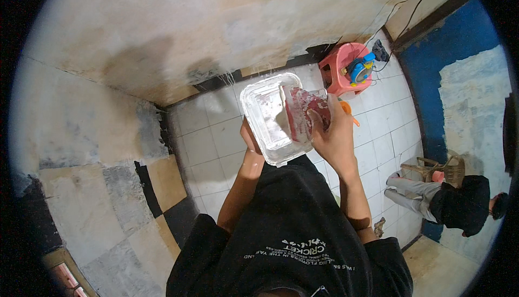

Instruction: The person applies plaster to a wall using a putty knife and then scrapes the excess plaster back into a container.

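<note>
My left hand [250, 137] is closed on the side of a clear rectangular plastic container [266, 114] with white residue inside. My right hand [332, 137] grips a red flattish object [303, 107], smeared with white and lying over the right part of the container; I cannot tell exactly what it is. An orange plastic item [348, 110] with a handle sits beyond my right hand, partly hidden by it.
A pink stool [340, 53] with a blue and yellow device [358, 71] stands by the patchy wall [211, 26]. Another person [457, 202] in dark top and light trousers is at the right beside a brown chair [451, 164]. Cables [413, 7] run down the wall.
</note>
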`<state>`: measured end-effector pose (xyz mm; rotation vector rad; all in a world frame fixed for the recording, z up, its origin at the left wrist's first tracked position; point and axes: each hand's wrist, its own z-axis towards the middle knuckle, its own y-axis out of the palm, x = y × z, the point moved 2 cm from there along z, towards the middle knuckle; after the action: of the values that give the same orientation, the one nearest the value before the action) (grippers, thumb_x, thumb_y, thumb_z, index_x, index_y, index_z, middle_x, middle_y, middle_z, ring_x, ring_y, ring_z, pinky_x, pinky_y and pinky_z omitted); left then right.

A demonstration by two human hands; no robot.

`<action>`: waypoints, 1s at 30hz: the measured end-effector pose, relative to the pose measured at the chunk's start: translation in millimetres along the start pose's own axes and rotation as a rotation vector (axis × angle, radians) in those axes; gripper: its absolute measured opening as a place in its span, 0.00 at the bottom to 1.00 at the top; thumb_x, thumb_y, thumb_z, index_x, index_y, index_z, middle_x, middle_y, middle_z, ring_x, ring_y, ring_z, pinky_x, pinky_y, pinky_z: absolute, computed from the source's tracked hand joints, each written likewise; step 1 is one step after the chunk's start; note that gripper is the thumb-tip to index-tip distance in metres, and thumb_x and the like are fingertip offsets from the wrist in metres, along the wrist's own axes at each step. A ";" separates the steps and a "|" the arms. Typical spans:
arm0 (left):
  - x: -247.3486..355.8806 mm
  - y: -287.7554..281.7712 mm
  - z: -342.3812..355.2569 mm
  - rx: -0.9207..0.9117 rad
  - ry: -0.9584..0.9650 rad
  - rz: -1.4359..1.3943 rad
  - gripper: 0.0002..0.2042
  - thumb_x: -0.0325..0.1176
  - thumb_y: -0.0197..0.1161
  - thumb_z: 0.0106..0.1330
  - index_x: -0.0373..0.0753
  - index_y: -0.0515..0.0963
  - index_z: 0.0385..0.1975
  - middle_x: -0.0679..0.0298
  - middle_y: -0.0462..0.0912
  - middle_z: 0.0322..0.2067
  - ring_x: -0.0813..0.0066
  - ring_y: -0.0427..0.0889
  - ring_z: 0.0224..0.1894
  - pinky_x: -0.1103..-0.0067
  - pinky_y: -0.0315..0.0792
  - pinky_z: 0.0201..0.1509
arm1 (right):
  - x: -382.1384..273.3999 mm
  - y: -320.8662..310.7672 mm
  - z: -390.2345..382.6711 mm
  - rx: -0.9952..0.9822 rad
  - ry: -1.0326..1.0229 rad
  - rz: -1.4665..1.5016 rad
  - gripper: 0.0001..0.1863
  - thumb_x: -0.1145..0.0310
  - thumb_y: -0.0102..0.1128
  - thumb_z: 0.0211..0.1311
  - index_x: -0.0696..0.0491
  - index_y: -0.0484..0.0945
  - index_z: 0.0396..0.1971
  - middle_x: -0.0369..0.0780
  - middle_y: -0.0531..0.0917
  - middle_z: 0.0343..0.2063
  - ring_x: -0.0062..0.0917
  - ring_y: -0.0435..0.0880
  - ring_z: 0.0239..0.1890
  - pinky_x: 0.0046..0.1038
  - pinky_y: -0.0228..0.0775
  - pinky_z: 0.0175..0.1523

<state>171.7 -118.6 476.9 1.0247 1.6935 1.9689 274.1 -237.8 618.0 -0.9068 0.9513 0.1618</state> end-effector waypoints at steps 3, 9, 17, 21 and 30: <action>-2.2 -4.5 -0.5 -0.035 -0.032 -0.068 0.25 0.45 0.41 0.69 0.33 0.65 0.58 0.54 0.73 0.54 0.59 0.73 0.55 0.67 0.65 0.62 | -2.9 9.8 -2.4 -0.032 0.075 -0.007 0.18 0.80 0.58 0.43 0.61 0.66 0.37 0.56 0.77 0.23 0.55 0.77 0.29 0.44 0.69 0.32; -9.3 -4.7 -1.1 -0.072 -0.191 -0.145 0.28 0.53 0.43 0.67 0.37 0.65 0.58 0.55 0.72 0.54 0.58 0.72 0.55 0.62 0.66 0.60 | -2.6 33.9 -11.1 -0.071 -0.008 0.100 0.19 0.80 0.59 0.42 0.62 0.65 0.37 0.55 0.76 0.19 0.55 0.76 0.25 0.43 0.68 0.29; -9.2 -18.8 -3.2 -0.001 -0.163 -0.082 0.25 0.49 0.47 0.66 0.38 0.68 0.56 0.52 0.75 0.50 0.54 0.75 0.51 0.58 0.70 0.56 | -9.4 35.5 -5.1 -0.059 0.038 0.203 0.07 0.84 0.55 0.50 0.63 0.68 0.29 0.49 0.74 0.17 0.36 0.76 0.19 0.31 0.64 0.25; 5.0 20.4 3.2 -0.093 -0.210 -0.036 0.27 0.52 0.46 0.66 0.39 0.63 0.58 0.54 0.72 0.53 0.56 0.73 0.54 0.60 0.67 0.59 | -6.1 34.2 -3.6 -0.124 0.151 0.278 0.07 0.84 0.55 0.52 0.62 0.69 0.32 0.43 0.76 0.23 0.19 0.74 0.27 0.27 0.66 0.31; 6.4 27.2 14.9 -0.135 -0.244 0.261 0.42 0.67 0.43 0.61 0.43 0.46 0.68 0.55 0.62 0.62 0.62 0.67 0.61 0.66 0.64 0.64 | 36.6 49.4 -3.6 -0.143 0.208 0.734 0.16 0.81 0.54 0.56 0.62 0.71 0.46 0.36 0.79 0.35 0.15 0.75 0.36 0.21 0.69 0.43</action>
<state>183.1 -110.0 505.1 1.4284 1.3360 1.9826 269.5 -218.4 559.7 -0.6740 1.4526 0.7788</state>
